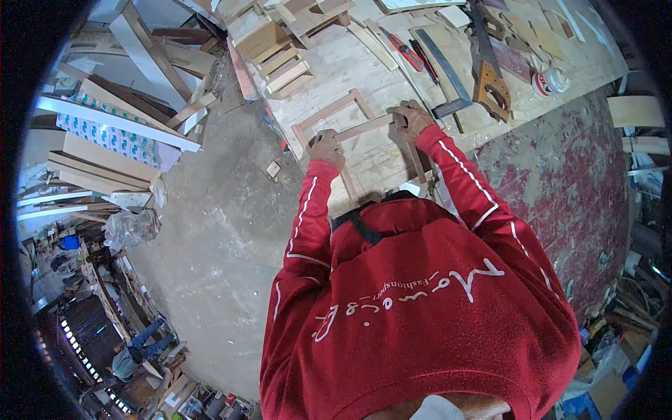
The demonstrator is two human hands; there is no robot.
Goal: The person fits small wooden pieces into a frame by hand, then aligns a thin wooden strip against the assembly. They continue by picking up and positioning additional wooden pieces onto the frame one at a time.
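My left hand (327, 148) is closed on the left end of a thin wooden strip (365, 129), at a corner of a small wooden frame. Around the strip's right end, the fingers of my right hand (411, 120) are bent and closed. Beyond the strip, a joined wooden frame part (334, 109) lies on the workbench (381, 157). One side strip (348, 183) runs toward my body below my left hand, and another side strip (416, 162) does so below my right hand. My fingers cover the corner joints.
Right of my hands lie a try square (458, 87), a red-handled tool (406, 52) and a handsaw (492, 91). A white tub (549, 82) stands near the bench edge. Small wooden assemblies (280, 63) sit at the back left. Boards (119, 133) are piled left; a person (136, 353) is farther off.
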